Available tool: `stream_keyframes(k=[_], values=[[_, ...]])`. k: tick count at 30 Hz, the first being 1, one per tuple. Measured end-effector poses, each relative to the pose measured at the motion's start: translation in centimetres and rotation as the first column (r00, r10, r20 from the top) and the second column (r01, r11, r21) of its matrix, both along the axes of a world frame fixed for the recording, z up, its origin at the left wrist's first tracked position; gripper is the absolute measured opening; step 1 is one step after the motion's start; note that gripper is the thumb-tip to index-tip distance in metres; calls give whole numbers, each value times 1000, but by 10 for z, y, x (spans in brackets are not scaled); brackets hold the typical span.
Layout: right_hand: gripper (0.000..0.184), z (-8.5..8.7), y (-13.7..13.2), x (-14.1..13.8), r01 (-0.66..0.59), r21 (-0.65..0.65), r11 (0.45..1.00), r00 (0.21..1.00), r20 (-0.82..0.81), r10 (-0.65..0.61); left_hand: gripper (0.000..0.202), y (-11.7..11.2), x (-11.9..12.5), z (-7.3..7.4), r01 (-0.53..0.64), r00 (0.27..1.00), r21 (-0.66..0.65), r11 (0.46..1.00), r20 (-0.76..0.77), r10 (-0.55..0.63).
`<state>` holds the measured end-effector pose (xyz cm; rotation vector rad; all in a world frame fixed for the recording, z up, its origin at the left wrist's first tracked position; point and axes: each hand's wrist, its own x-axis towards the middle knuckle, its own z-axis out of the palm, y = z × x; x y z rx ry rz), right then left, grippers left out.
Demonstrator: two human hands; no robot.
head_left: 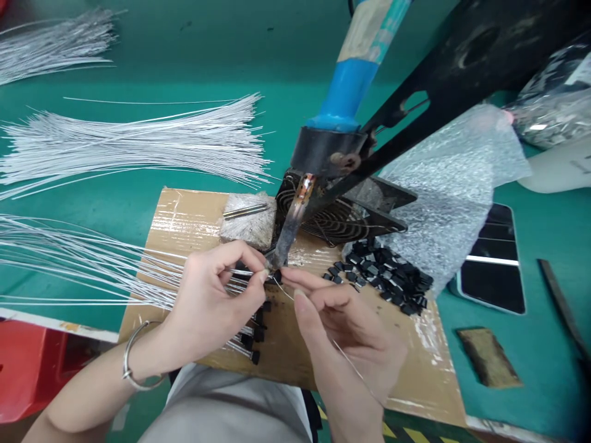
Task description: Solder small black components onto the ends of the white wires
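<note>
My left hand is closed in a pinch on a thin light-grey wire, close under the tip of a mounted soldering iron. A small black connector shows at the pinched end, partly hidden by fingertips. My right hand pinches a thin strand of solder wire, whose front end reaches up to the connector and iron tip; the rest trails back across the palm. Beneath my left hand lie several grey wires with black ends. Whether the solder touches the tip I cannot tell.
A cardboard sheet covers the green table. Loose black connectors are heaped right of a black fan. A pale block carries metal rods. Wire bundles lie left; bubble wrap, a phone and a brown pad lie right.
</note>
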<state>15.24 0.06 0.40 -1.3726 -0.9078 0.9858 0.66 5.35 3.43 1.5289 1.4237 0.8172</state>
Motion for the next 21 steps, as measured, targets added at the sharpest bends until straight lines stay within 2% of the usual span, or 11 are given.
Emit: stream_keyframes(k=[18,21], values=[[23,-2,-1,2,-44,66,997,997,60,40,11,0,0,0,2,1000,-1,1000,11,-2],[23,-1,-1,0,-23,35,999,999,48,21,10,2,0,0,-2,1000,-5,1000,6,2]])
